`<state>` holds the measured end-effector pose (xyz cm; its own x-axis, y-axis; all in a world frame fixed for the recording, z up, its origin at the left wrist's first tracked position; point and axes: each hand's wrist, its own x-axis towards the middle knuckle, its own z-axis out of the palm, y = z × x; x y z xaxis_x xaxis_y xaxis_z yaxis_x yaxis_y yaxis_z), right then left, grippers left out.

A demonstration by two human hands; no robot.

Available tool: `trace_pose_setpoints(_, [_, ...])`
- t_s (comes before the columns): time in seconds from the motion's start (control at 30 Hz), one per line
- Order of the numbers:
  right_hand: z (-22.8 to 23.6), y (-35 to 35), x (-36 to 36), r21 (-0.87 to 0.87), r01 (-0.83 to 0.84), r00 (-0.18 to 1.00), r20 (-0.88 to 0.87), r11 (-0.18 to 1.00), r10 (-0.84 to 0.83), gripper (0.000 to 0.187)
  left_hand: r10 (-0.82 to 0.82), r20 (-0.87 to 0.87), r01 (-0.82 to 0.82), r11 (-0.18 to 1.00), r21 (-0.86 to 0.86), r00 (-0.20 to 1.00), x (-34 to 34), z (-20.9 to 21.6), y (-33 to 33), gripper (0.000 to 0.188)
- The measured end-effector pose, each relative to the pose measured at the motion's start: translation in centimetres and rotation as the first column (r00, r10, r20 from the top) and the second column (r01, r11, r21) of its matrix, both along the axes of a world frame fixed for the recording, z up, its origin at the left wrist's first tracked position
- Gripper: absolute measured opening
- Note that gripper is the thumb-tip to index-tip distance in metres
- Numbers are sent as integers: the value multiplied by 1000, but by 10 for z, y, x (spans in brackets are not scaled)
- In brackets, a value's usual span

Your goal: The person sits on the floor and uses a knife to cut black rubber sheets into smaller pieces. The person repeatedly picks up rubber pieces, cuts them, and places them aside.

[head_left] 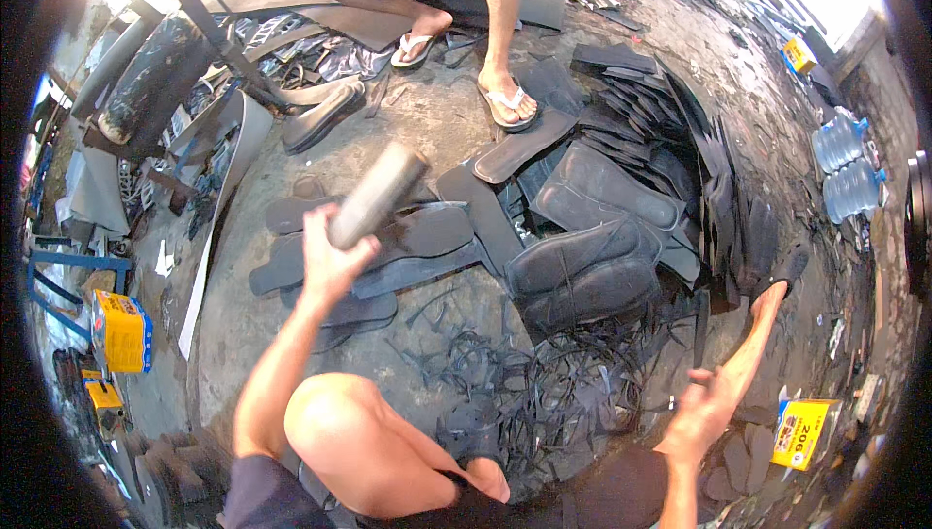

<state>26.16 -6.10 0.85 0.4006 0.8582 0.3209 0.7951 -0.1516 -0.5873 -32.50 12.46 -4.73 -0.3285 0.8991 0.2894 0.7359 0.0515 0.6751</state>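
My left hand (330, 259) is raised over the floor and grips a grey metal cylinder (377, 195), blurred as if in motion. Below it lie several dark rubber sole cut-outs (408, 238) on the concrete. My right hand (707, 409) reaches out to the right near a thin brown strip (762, 320) that points up toward a dark sole piece (791, 265); whether the fingers hold the strip I cannot tell. My bare knee (335, 422) is between the arms. A tangle of black rubber trimmings (524, 383) lies in front of me.
Another person's legs in white flip-flops (507, 102) stand at the far side. A big pile of black rubber sheets and soles (621, 209) fills the right centre. Yellow boxes (121, 333) (802, 432), two water bottles (849, 165) and a dark tyre (155, 78) lie around.
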Motion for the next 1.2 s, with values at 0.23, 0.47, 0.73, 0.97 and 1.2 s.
trace_pose_setpoints(0.23, [-76, 28, -161, -256, -702, 712, -252, 665, 655, 51, -20, 138, 30, 997, -76, 990, 155, -89, -202, 90])
trace_pose_setpoints(0.47, [-127, 92, -211, -279, -717, 640, 98, 639, 762, 54, 42, 86, -37, 998, -51, 995, 200, -114, -189, 99])
trace_pose_setpoints(0.73, [-143, 42, -201, -394, -682, 674, -12, 616, 738, 62, 5, 178, 11, 996, -89, 984, 184, -119, -229, 99])
trace_pose_setpoints(0.97, [-113, 16, -165, -333, -798, 588, -251, 502, 769, 51, 36, 162, -24, 997, -76, 986, 185, -115, -220, 95])
trace_pose_setpoints(1.2, [-128, 69, -209, -431, -665, 686, -31, 609, 727, 52, 29, 173, -18, 998, -64, 984, 186, -116, -217, 94])
